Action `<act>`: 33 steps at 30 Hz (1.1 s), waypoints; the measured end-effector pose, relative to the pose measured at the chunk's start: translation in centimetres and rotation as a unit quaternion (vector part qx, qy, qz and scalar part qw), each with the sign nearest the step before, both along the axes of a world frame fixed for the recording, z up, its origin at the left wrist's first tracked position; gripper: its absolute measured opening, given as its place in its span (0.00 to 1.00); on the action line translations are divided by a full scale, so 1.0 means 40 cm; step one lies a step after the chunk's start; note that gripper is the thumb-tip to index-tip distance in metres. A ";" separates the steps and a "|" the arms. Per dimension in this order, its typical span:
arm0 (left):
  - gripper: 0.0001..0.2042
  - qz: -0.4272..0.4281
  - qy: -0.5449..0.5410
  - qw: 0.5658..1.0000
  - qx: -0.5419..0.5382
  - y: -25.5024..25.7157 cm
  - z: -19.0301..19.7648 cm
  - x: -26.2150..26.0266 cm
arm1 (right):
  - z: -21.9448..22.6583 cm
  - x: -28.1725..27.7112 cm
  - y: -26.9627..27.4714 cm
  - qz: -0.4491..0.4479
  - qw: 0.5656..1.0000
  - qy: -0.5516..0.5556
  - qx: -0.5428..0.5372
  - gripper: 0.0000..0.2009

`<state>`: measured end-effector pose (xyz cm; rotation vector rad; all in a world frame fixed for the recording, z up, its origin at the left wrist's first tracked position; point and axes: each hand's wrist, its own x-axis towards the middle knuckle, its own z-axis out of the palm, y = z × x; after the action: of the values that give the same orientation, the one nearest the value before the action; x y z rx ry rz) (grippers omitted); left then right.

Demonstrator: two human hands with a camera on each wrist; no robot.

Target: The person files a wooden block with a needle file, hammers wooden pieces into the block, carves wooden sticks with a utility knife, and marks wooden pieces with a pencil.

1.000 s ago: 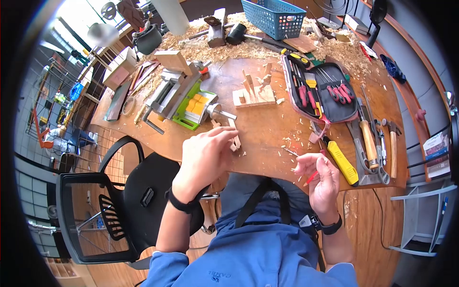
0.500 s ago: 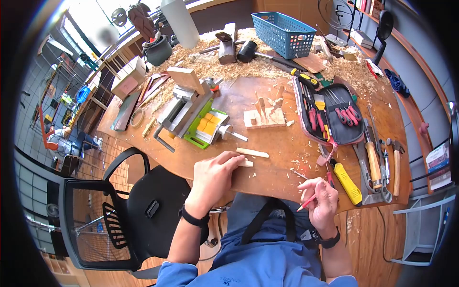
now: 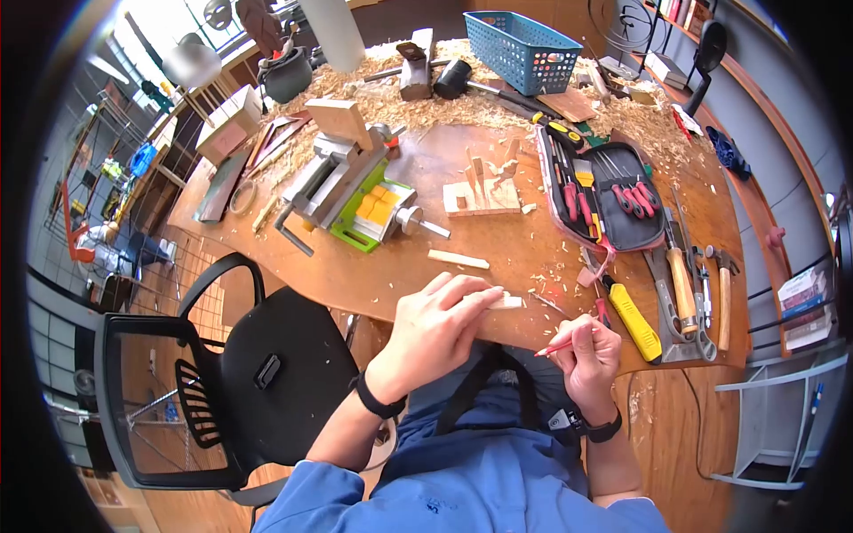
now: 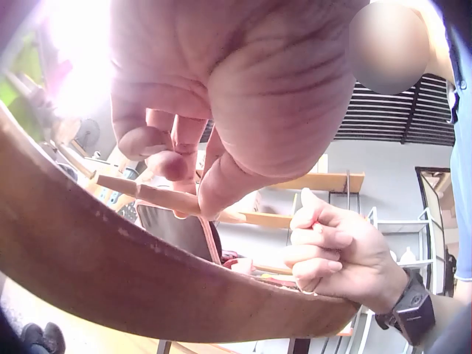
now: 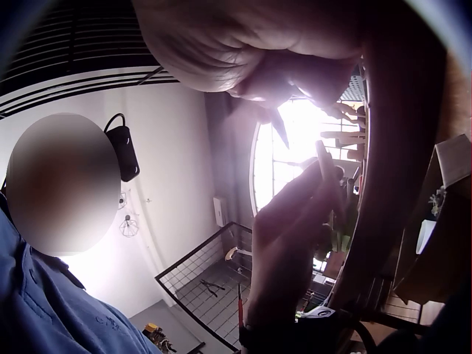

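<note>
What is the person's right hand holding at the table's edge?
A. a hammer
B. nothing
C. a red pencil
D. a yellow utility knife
C: in the head view the right hand pinches a thin red pencil, while the yellow utility knife lies untouched on the table.

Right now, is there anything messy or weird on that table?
Yes. Wood shavings are heaped across the far side of the table, with smaller chips scattered near the front edge. The tool case lies open. The left hand holds a small wood strip; the right hand holds a red pencil.
</note>
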<state>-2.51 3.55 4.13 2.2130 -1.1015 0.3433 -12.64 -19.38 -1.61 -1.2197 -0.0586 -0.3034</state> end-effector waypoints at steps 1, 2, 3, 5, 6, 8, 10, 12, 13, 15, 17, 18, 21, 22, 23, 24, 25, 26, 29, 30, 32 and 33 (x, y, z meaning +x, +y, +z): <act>0.16 0.002 0.003 1.000 0.002 0.001 0.000 0.002 | 0.001 0.003 0.002 0.000 1.000 0.005 0.000 0.23; 0.16 -0.005 -0.005 1.000 0.000 -0.002 -0.003 -0.002 | 0.000 -0.004 0.004 0.000 1.000 0.013 0.001 0.23; 0.16 -0.012 -0.016 1.000 -0.007 -0.011 -0.004 0.004 | 0.004 -0.002 0.005 0.000 1.000 0.018 0.006 0.23; 0.17 -0.024 -0.033 0.999 -0.029 -0.029 -0.008 0.010 | 0.002 0.003 0.006 0.000 1.000 0.021 0.021 0.22; 0.17 -0.019 -0.032 0.999 -0.037 -0.040 -0.006 0.015 | 0.004 0.010 0.007 0.002 0.999 0.018 0.037 0.21; 0.17 -0.043 -0.068 0.996 -0.043 -0.055 0.003 0.020 | 0.016 0.014 0.009 0.011 0.999 0.021 0.040 0.21; 0.17 -0.057 -0.072 0.994 -0.051 -0.060 0.004 0.030 | 0.024 0.013 0.014 -0.009 0.998 0.035 0.052 0.21; 0.18 -0.077 -0.007 0.992 -0.097 -0.064 -0.003 0.032 | 0.037 0.009 0.006 -0.015 0.997 0.041 0.058 0.23; 0.24 -0.087 0.023 0.990 -0.107 -0.060 0.001 0.026 | 0.048 0.005 -0.005 -0.016 0.998 0.029 0.049 0.23; 0.27 -0.071 0.073 0.985 -0.137 -0.055 0.019 -0.001 | 0.081 -0.011 -0.014 -0.031 0.998 0.042 0.031 0.24; 0.34 -0.045 0.106 0.978 -0.173 -0.049 0.034 -0.021 | 0.096 -0.022 -0.024 -0.027 0.999 0.033 0.015 0.24; 0.34 -0.048 0.108 0.978 -0.173 -0.050 0.026 -0.025 | 0.107 -0.023 -0.027 -0.016 1.000 0.018 -0.002 0.24; 0.34 -0.031 0.158 0.960 -0.230 -0.042 0.000 -0.038 | 0.119 -0.023 -0.012 -0.037 0.998 0.031 -0.033 0.25; 0.34 -0.030 0.161 0.960 -0.228 -0.039 -0.003 -0.038 | 0.118 -0.015 -0.011 -0.029 0.998 0.017 -0.051 0.26; 0.33 -0.033 0.151 0.965 -0.211 -0.035 -0.008 -0.039 | 0.112 -0.003 -0.010 -0.034 0.995 -0.020 -0.091 0.24; 0.33 -0.036 0.142 0.970 -0.193 -0.033 -0.012 -0.040 | 0.110 0.003 -0.002 -0.033 0.995 -0.017 -0.091 0.24; 0.33 -0.034 0.145 0.970 -0.193 -0.032 -0.013 -0.041 | 0.112 0.009 0.012 -0.047 0.995 -0.023 -0.080 0.23; 0.32 -0.040 0.138 0.971 -0.192 -0.032 -0.013 -0.042 | 0.115 0.011 0.022 -0.062 0.995 -0.029 -0.070 0.22; 0.32 -0.050 0.124 0.972 -0.192 -0.037 -0.012 -0.047 | 0.138 0.004 0.036 -0.062 0.991 0.016 -0.121 0.11; 0.32 -0.054 0.111 0.973 -0.193 -0.039 -0.012 -0.046 | 0.147 0.008 0.047 -0.119 0.967 0.045 -0.219 0.07; 0.31 -0.061 0.094 0.975 -0.190 -0.041 -0.018 -0.042 | 0.146 0.021 0.046 -0.137 0.948 0.024 -0.286 0.08; 0.31 -0.068 0.076 0.977 -0.187 -0.042 -0.022 -0.041 | 0.140 0.025 0.043 -0.114 0.941 0.002 -0.318 0.08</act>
<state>-4.13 1.86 3.26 1.7919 -1.0059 0.2902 -11.64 -17.65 3.97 -1.8778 -0.0100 -0.5067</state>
